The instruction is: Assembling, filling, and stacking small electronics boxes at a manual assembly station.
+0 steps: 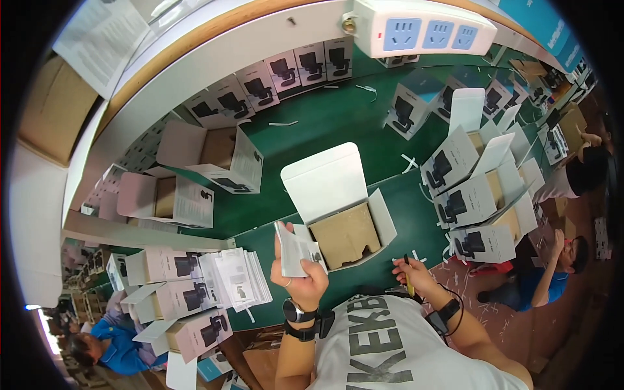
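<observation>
Left hand (pixel 300 273), raised above the near edge of the table (pixel 338 117), grasps a folded leaflet (pixel 294 247) between thumb and fingers; a watch sits on that wrist. Right hand (pixel 416 273) rests on the table edge, closed around a thin yellow pen (pixel 409 281) whose dark tip points upward. Between and just beyond the hands stands an open box (pixel 344 208), white, its lid flap upright and a brown cardboard insert (pixel 346 235) filling its well; the leaflet is just left of this insert, apart from it. Left of the left hand lies a stack of leaflets (pixel 237 279), beside several open boxes (pixel 188 299) printed with a dark device. Right of the open box, more open boxes (pixel 471 201) stand in a cluster. Closed boxes (pixel 286 71) line the far side of the green table. A white power strip (pixel 422 29) with blue sockets hangs overhead. Other people (pixel 552 273) sit at lower right and lower left.
</observation>
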`<state>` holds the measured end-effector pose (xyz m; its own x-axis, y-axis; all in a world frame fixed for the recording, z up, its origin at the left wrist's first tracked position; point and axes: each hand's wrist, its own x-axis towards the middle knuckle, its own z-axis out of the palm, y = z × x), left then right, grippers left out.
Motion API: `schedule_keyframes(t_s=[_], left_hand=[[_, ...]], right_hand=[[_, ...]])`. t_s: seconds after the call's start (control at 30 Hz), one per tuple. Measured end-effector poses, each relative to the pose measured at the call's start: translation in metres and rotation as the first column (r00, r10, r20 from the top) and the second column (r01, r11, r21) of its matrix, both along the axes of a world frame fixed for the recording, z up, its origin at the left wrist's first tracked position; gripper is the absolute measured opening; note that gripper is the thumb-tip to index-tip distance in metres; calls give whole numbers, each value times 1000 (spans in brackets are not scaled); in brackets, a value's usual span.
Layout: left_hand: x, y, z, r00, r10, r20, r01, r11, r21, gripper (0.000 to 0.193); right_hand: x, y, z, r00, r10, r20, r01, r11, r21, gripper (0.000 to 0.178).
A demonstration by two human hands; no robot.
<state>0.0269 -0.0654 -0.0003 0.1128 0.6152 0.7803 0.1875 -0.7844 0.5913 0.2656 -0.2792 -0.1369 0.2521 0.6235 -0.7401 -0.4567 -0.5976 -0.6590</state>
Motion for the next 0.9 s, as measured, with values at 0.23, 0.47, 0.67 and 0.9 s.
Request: schedule_keyframes(t_s=[0.23, 0.47, 0.67, 0.9], left_hand=[[-8, 5, 1, 995, 9, -97, -18, 996, -90, 72], [-4, 6, 43, 937, -68, -343, 28, 992, -119, 71], [-30, -26, -26, 948, -83, -308, -87, 861, -501, 76], [25, -25, 12, 747, -181, -639, 19, 968, -251, 88]], right_hand=[[0, -29, -25, 998, 65, 10, -64, 995, -71, 21], [4, -2, -11, 990, 118, 76, -125, 988, 92, 21], [19, 76, 89, 961, 26, 276, -125, 929, 348, 21], [-17, 133, 116, 858, -40, 512, -237, 853, 465, 23]])
